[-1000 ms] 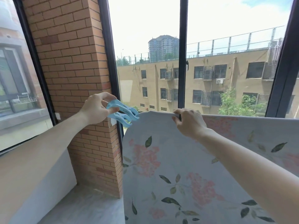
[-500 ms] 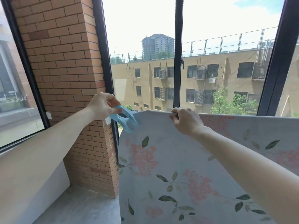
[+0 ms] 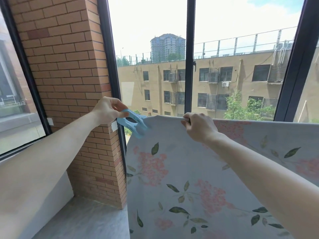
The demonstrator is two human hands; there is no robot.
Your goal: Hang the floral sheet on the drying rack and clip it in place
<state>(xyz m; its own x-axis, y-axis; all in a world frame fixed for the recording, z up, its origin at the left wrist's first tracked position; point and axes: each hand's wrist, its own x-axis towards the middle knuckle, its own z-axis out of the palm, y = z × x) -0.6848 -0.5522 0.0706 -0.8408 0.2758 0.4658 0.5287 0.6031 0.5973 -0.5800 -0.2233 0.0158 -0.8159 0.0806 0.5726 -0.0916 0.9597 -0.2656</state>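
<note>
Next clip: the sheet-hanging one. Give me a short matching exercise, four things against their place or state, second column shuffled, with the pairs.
Things:
1. left hand
2. right hand
3. blue clip
4. brick pillar

Places or states:
A. stands left of the floral sheet
B. grips the sheet's top edge
C. at the sheet's upper left corner
D. pinches the clip's handles

Pairs: 1-D, 2-B, 3-C, 4-A
</note>
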